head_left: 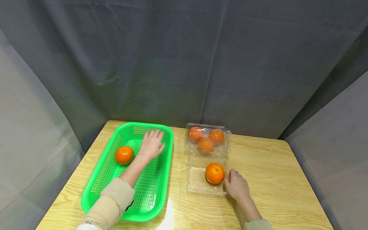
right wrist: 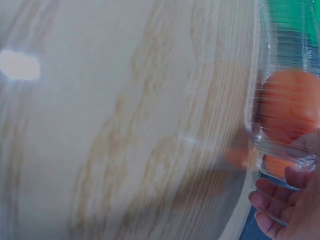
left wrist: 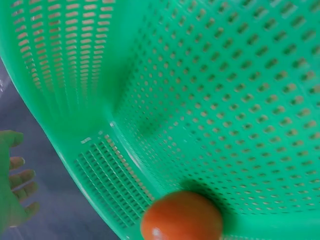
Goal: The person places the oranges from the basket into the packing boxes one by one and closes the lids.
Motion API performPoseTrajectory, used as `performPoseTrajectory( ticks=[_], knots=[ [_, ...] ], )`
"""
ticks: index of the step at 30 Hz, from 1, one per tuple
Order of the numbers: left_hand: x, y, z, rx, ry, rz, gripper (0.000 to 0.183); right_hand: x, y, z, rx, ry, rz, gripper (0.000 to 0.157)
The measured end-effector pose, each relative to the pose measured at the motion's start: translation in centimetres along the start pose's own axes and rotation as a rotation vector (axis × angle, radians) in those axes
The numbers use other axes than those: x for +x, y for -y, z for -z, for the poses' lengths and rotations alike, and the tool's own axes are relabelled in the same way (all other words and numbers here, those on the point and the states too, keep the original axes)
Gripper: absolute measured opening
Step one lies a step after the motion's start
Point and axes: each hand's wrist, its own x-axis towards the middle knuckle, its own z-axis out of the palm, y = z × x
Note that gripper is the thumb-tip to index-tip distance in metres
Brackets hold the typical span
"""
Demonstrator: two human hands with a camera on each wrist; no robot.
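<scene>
My left hand [head_left: 150, 145] hovers over the far right part of a green plastic basket [head_left: 169, 166], fingers extended and apart, holding nothing. An orange [head_left: 124, 155] lies in the basket, left of this hand; the left wrist view also shows the orange [left wrist: 182, 217] by the basket wall. My right hand [head_left: 237, 185] is at the right edge of an opened clear plastic clamshell box [head_left: 196, 185], its fingers loosely bent and spread in the right wrist view. One orange [head_left: 215, 173] sits in the near half, close to the fingertips. Several more oranges [head_left: 205, 144] show through the far half.
Both containers stand on a light wooden table [head_left: 276, 179], the basket left and the box to its right, with a strip of wood between them. A dark grey curtain [head_left: 161, 64] hangs behind the table's back edge, with paler cloth [head_left: 339, 143] at the sides.
</scene>
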Motion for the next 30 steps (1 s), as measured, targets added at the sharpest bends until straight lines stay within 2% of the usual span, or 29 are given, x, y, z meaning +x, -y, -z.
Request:
performPoseTrajectory(
  ticks=[6, 10, 21, 24, 30],
  knots=[
    [-0.8, 2.0, -0.1, -0.060, 0.076, 0.140, 0.052, 0.1, -0.1, -0.2, -0.003, -0.004, 0.001, 0.017],
    [-1.3, 3.2, -0.2, -0.077, 0.154, 0.223, 0.058, 0.1, -0.1, -0.3, -0.001, 0.005, -0.006, 0.017],
    [-2.5, 5.7, 0.5, -0.094, 0.323, 0.411, 0.069, 0.0, -0.1, -0.3, 0.000, 0.011, -0.013, 0.016],
    [-2.7, 6.3, 0.5, -0.118, 0.365, 0.448, 0.071, 0.0, -0.1, -0.3, 0.004, 0.013, -0.015, 0.016],
    [-3.3, 7.3, 0.4, -0.173, 0.402, 0.501, 0.076, -0.1, 0.0, -0.2, 0.009, 0.014, -0.016, 0.016]
  ],
)
